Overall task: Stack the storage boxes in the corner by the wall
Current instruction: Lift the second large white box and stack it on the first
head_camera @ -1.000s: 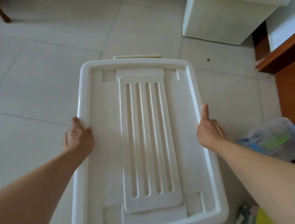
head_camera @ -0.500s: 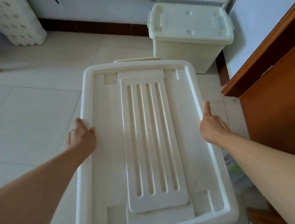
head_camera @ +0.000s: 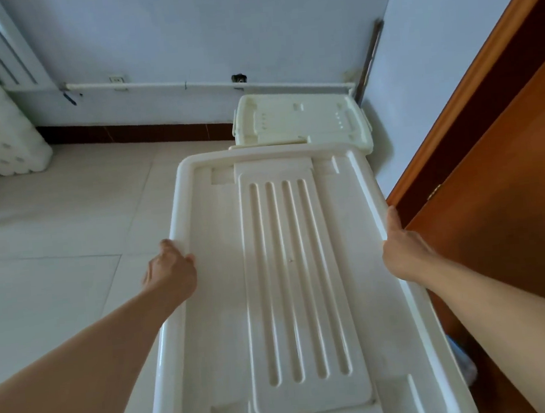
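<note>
Large white box [head_camera: 290, 270] filling the centre and bottom of the frame, gripped at both long edges: left hand [head_camera: 168, 274] curled over the left rim, right hand [head_camera: 403, 251] clasped on the right rim. Second box [head_camera: 300, 121] upper centre, in the corner against the wall [head_camera: 183, 33].

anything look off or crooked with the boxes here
Nothing stands out. The held box is level, with the left hand and right hand on opposite rims. The corner box sits lidded and upright.
</note>
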The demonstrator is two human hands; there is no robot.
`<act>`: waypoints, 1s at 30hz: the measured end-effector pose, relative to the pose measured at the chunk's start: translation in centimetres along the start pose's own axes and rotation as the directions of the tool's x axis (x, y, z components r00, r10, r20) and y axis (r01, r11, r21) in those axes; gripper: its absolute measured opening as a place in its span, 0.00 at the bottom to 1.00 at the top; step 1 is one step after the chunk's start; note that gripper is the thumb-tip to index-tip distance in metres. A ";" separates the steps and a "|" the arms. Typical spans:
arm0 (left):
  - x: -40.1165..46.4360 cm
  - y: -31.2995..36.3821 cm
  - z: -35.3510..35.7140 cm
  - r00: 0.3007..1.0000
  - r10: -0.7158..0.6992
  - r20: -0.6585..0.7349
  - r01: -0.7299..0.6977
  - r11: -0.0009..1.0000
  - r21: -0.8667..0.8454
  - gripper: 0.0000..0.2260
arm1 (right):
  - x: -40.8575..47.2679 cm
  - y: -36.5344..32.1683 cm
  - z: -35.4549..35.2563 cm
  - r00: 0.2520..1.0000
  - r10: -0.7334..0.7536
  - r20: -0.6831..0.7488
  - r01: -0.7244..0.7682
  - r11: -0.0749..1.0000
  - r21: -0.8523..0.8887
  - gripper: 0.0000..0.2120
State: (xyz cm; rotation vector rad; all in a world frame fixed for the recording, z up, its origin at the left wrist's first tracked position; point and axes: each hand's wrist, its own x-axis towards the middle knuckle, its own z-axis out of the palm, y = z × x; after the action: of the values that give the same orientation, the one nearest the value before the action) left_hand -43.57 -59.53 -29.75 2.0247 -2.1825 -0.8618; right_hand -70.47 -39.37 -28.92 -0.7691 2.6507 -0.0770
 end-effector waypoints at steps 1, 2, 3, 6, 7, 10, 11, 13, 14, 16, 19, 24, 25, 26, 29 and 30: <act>0.9 1.0 -0.4 1.000 0.011 0.005 -0.011 1.000 0.011 0.16 | 0.7 -0.3 -0.8 1.000 0.011 0.002 -0.011 1.000 -0.004 0.35; 1.7 2.0 -0.9 1.000 0.022 0.012 -0.022 1.000 0.017 0.16 | 1.3 -0.5 -1.5 1.000 0.023 0.005 -0.023 1.000 -0.005 0.35; 2.4 2.9 -1.4 0.999 0.035 0.020 -0.035 0.999 0.017 0.16 | 1.8 -0.7 -2.0 1.000 0.030 0.003 -0.030 1.000 -0.002 0.35; 4.9 5.8 -2.6 0.995 0.092 0.041 -0.093 0.995 0.039 0.17 | 3.6 -1.4 -3.8 0.997 0.071 0.012 -0.072 0.997 0.027 0.35; 5.6 6.7 -3.0 0.993 0.106 0.042 -0.108 0.993 0.047 0.17 | 4.2 -1.7 -4.4 0.996 0.086 0.016 -0.086 0.995 0.040 0.35; 8.0 9.6 -3.7 0.988 0.145 0.043 -0.148 0.986 0.080 0.17 | 6.3 -2.3 -6.0 0.995 0.097 0.020 -0.099 0.992 0.076 0.35; 8.8 10.5 -3.9 0.988 0.149 0.045 -0.152 0.984 0.088 0.17 | 7.0 -2.5 -6.5 0.995 0.098 0.021 -0.099 0.992 0.076 0.35; 10.4 12.5 -4.2 0.987 0.150 0.051 -0.155 0.983 0.101 0.17 | 8.8 -2.9 -7.6 0.994 0.105 0.025 -0.106 0.993 0.060 0.35; 11.2 13.5 -4.4 0.986 0.154 0.056 -0.160 0.981 0.108 0.17 | 9.8 -3.1 -8.1 0.994 0.109 0.031 -0.111 0.992 0.052 0.35; 12.7 15.5 -4.7 0.987 0.153 0.054 -0.158 0.982 0.106 0.16 | 12.1 -3.5 -9.6 0.994 0.104 0.041 -0.106 0.993 0.048 0.36; 15.3 19.0 -5.3 0.988 0.154 0.034 -0.157 0.979 0.129 0.16 | 15.6 -4.1 -11.9 0.994 0.100 0.035 -0.101 0.994 0.046 0.35; 19.1 24.0 -6.2 0.987 0.156 0.033 -0.159 0.981 0.114 0.17 | 20.8 -5.3 -15.7 0.994 0.097 0.041 -0.100 0.992 0.073 0.35; 20.1 24.8 -6.4 0.987 0.159 0.031 -0.161 0.981 0.111 0.18 | 21.7 -5.6 -16.4 0.995 0.094 0.039 -0.097 0.993 0.071 0.35; 21.0 25.7 -6.4 0.986 0.162 0.029 -0.164 0.980 0.113 0.18 | 22.7 -5.9 -17.1 0.995 0.093 0.040 -0.096 0.993 0.070 0.35; 24.0 28.3 -6.3 0.986 0.163 0.036 -0.166 0.980 0.110 0.18 | 25.8 -6.8 -18.8 0.994 0.094 0.050 -0.097 0.992 0.076 0.35; 25.1 29.2 -6.3 0.986 0.164 0.040 -0.167 0.980 0.111 0.18 | 26.7 -7.1 -19.4 0.994 0.093 0.052 -0.097 0.992 0.080 0.35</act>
State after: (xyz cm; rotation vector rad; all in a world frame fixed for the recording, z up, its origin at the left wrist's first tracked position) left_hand -71.28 -85.41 -20.54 1.8522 -2.4276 -0.7715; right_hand -94.90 -60.52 -18.95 -0.6103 2.6157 -0.1391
